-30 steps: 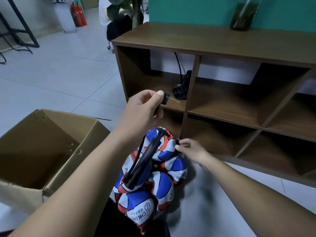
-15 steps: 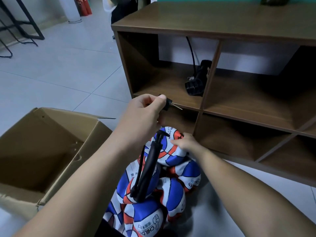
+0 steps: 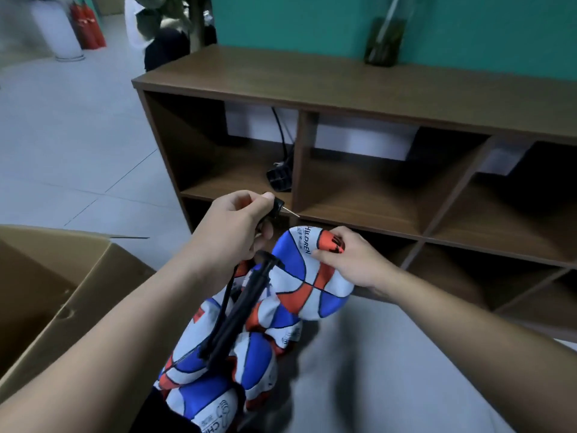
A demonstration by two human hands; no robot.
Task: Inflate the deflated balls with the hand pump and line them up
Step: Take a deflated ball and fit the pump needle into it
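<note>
Left hand [image 3: 232,228] pinched pump needle [image 3: 290,211], tip free for insertion; right hand [image 3: 349,260] fingers closed on deflated ball [image 3: 307,276], raised off pile, presumably turning valve toward needle.

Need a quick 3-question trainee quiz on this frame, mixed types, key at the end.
1. True or false: the metal needle tip of the black pump hose is already pushed into the ball's valve.
2. Which of the two hands holds the red, white and blue deflated ball lifted off the pile?
A. left hand
B. right hand
3. Fill in: the black hand pump lies across the pile of ____ balls, beside the open brown cardboard box.

Key: 1 false, the needle is in the air, pinched by its black base in the left hand; 2 B; 3 deflated.
</note>
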